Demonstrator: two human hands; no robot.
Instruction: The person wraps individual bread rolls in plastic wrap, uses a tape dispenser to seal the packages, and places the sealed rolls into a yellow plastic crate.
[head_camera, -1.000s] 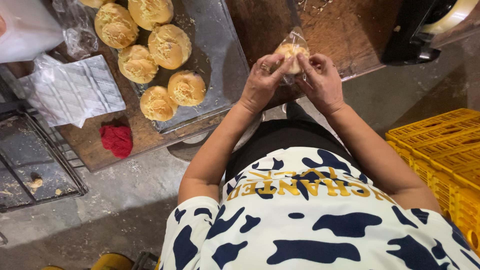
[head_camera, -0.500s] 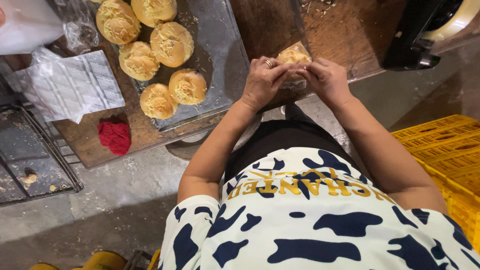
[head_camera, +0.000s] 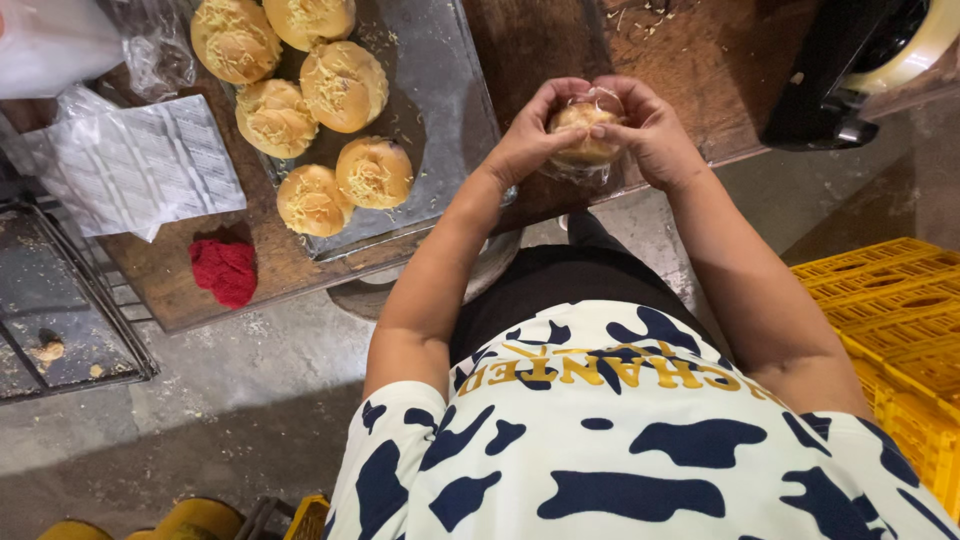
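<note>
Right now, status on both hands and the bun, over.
Left hand and right hand both closed around one bun in clear plastic wrap. Held over wooden table. Tray of buns to the left, not touching.

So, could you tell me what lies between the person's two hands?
In the head view, a bun in clear plastic wrap sits between the left hand and right hand, which cup it from both sides.

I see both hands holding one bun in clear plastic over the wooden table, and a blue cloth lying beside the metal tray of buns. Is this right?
Not quite: the cloth is red, not blue, as the head view shows. The rest holds: the left hand and the right hand hold one bun in clear plastic over the wooden table, and the cloth lies beside the metal tray of buns.
</note>
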